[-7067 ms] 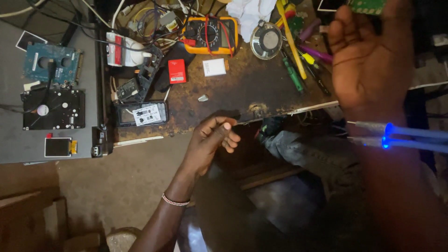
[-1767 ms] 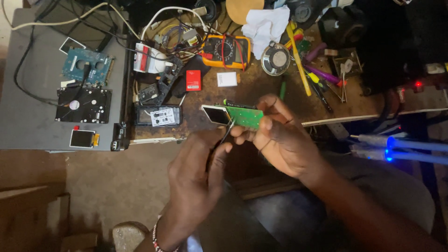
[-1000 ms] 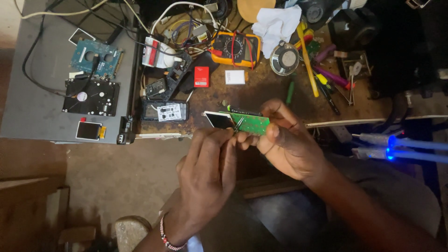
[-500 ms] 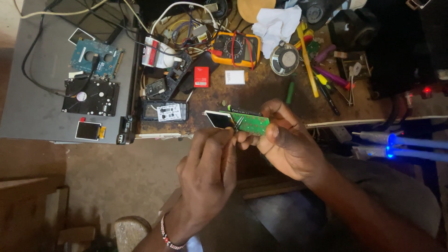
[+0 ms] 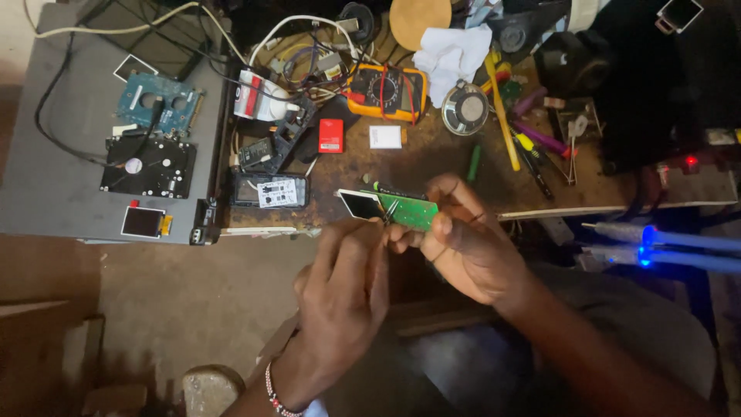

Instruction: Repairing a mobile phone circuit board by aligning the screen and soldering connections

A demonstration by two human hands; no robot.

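My right hand (image 5: 463,243) grips a small green circuit board (image 5: 409,211) with a little dark display (image 5: 360,204) at its left end, holding it just in front of the workbench edge. My left hand (image 5: 343,286) is closed around a thin metal tool, probably tweezers (image 5: 390,212), whose tip touches the board near the display. A beaded bracelet circles my left wrist.
The cluttered wooden bench (image 5: 432,162) carries an orange multimeter (image 5: 386,91), a round speaker (image 5: 465,109), a white cloth (image 5: 453,54), screwdrivers, a red box (image 5: 331,135) and tangled cables. Hard-drive parts (image 5: 148,166) lie on a grey case at left. Blue-lit tubes (image 5: 664,247) glow at right.
Over seven seconds my right hand brought the board down from the upper right and my left hand rose to meet it. In the last second both hands barely moved.
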